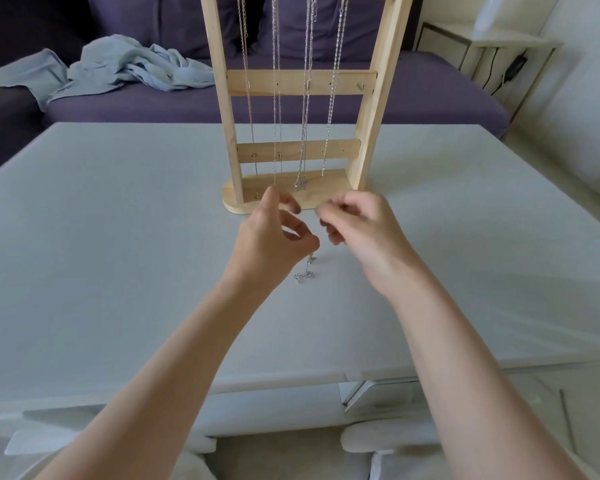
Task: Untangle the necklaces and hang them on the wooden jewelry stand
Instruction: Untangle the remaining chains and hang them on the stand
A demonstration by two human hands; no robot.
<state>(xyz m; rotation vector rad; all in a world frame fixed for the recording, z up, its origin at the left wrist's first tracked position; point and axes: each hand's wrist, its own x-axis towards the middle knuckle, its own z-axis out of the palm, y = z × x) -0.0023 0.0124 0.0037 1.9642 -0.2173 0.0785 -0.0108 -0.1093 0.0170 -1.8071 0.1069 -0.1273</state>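
A wooden jewelry stand stands upright at the far middle of the white table. Several silver chains hang from its top bar down to its base. Just in front of the base, my left hand and my right hand are raised close together with curled fingers. Both pinch a thin silver necklace. Its small ring-shaped charms dangle below my left hand, just above the table. The chain between my fingers is too fine to make out.
A purple sofa runs behind the table, with a crumpled light blue cloth lying on it at the left. A white side table with a cable stands at the back right.
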